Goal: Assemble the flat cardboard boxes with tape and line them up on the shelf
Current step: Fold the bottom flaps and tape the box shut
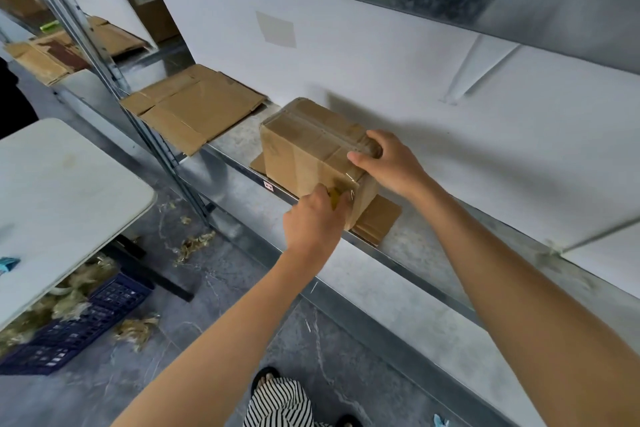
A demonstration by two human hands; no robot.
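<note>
Two hands, one assembled box, one flat sheet beneath it, one pile of flat boxes on the same shelf, and two further groups of flat cardboard in the next bay.

Left hand [313, 218]: fingers curled tight around a small yellowish object [335, 197], which it holds against the near right corner of the assembled box [301, 152]. What the object is cannot be told, as the fingers hide most of it.

Right hand [393, 163]: it grips the right end of the box top. The thumb lies along the top face and the fingers are hooked over the far edge.

The assembled box stands upright on the shelf [426, 253], near its front rail. Clear tape [332, 130] runs along its top seam and down the near corner. The box rests on the flat sheet [379, 218], which shows at 4 o'clock and at 8 o'clock of the box and slightly overhangs the rail.

The pile of flat boxes [197, 104] lies at 10 o'clock of the box, apart from it and overhanging the shelf front. Beyond the upright, farther toward 10 o'clock, lie the two other groups of flat cardboard [48, 57].

At 8 o'clock of the box stands one white table [59, 191], with one blue crate [93, 312] under it on the floor.
</note>
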